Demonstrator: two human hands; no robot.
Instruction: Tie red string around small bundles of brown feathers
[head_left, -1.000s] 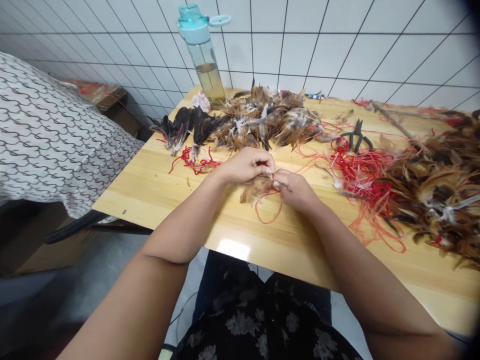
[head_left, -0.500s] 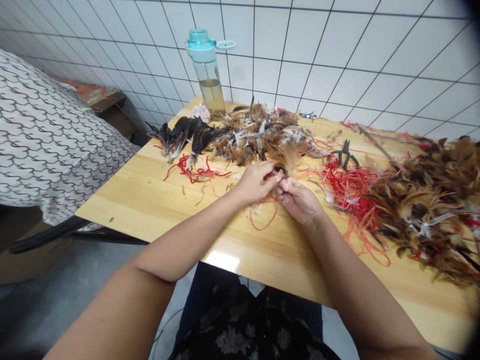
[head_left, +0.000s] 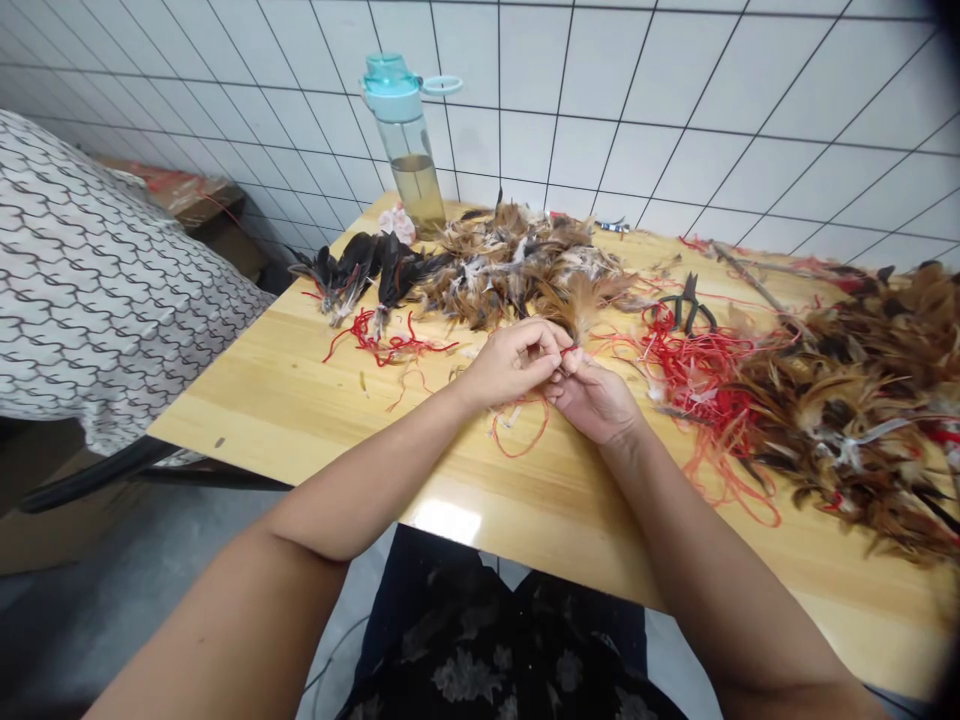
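Observation:
My left hand [head_left: 517,358] and my right hand [head_left: 596,392] meet over the middle of the table, fingertips pinched close together. Between them stands a small tuft of brown feathers [head_left: 581,305], its base in my right fingers. A bit of red string [head_left: 568,350] shows at the fingertips, with my left thumb and forefinger closed on it. Part of the tuft's base is hidden by the fingers. A thin loop of reddish string [head_left: 536,440] lies on the table below my hands.
Behind my hands is a brown feather pile [head_left: 517,260], with black feather bunches [head_left: 367,265] to its left. A water bottle [head_left: 411,150] stands near the wall. To the right lie scissors [head_left: 686,308], tangled red string [head_left: 701,370] and a larger feather heap [head_left: 862,410].
My left fingers have curled round and closed in nearer the right fingertips at the red string. The feather tuft stays between my hands. The view has shifted slightly.

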